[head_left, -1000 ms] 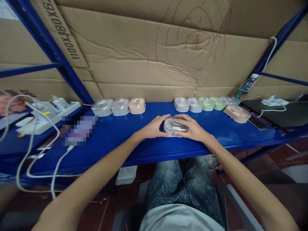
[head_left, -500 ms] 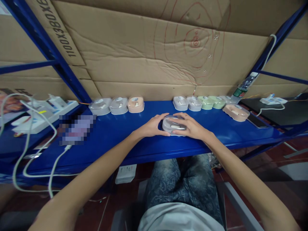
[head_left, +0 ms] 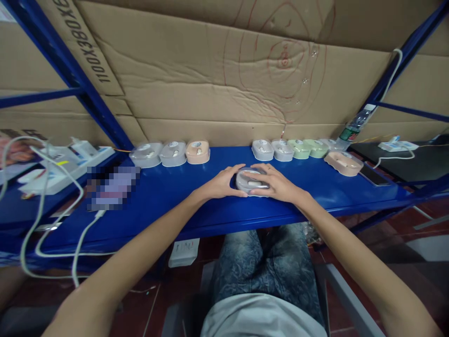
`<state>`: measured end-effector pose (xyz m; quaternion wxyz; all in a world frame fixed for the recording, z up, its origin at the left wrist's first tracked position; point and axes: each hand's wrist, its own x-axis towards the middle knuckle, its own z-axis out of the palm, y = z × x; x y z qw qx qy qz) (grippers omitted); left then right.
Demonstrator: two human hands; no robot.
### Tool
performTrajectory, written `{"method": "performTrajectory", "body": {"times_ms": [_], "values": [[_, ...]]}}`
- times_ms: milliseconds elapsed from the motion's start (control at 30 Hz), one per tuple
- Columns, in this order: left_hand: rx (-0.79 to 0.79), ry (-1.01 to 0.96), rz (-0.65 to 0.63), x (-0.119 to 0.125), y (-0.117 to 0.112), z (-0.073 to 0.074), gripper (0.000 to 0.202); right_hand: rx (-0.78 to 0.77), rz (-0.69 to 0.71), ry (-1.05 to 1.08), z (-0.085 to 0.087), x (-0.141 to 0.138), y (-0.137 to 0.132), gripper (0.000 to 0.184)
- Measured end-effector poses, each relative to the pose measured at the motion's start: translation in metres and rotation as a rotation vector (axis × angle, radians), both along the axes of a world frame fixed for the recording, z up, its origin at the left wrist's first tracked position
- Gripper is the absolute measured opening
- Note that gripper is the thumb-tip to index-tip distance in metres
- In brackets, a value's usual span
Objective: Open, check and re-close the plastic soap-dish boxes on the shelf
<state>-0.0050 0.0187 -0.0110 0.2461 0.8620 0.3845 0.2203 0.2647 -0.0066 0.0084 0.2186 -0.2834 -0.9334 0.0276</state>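
Observation:
A rounded grey plastic case [head_left: 245, 179] with a glossy, clear-looking cover rests on the blue tabletop in front of me. My left hand [head_left: 224, 182] is curved around its left end, thumb at the near side and fingers at the far side. From the right, my right hand [head_left: 275, 183] grips the same case, its fingers reaching over the top and thumb along the near edge. Part of the case is hidden under the right hand. Beyond my hands stand similar cases: a grey one [head_left: 263, 150], another grey one [head_left: 283, 150] and a green one [head_left: 299, 149].
Farther left are more cases, including a peach one [head_left: 198, 152]. At right lie a larger peach case [head_left: 343, 163], a bottle [head_left: 352, 128] and a dark phone [head_left: 375, 175]. White cables and a power strip [head_left: 52, 180] occupy the left side. Cardboard [head_left: 182, 70] backs the table.
Both hands stay around the grey case, which has shifted very slightly to the left. Nothing else has visibly moved.

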Motion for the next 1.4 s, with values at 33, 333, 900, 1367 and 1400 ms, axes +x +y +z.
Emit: {"method": "performTrajectory", "body": {"times_ms": [33, 333, 900, 1367, 1400], "values": [[0.002, 0.002, 0.001, 0.0, 0.0, 0.0, 0.114, -0.006, -0.001, 0.017, -0.001, 0.0, 0.001, 0.064], [0.041, 0.002, -0.02, 0.001, -0.001, 0.001, 0.107, 0.03, -0.087, 0.014, -0.009, -0.002, 0.003, 0.065], [0.004, 0.006, -0.037, 0.004, -0.005, 0.002, 0.111, 0.232, -0.593, -0.106, -0.019, 0.01, -0.011, 0.065], [-0.017, 0.03, -0.037, 0.002, -0.006, 0.007, 0.097, 0.262, -1.165, -0.207, -0.024, 0.142, -0.007, 0.078], [-0.017, 0.033, -0.036, 0.002, -0.006, 0.007, 0.096, 0.264, -1.184, -0.21, -0.025, 0.149, -0.005, 0.079]]}}
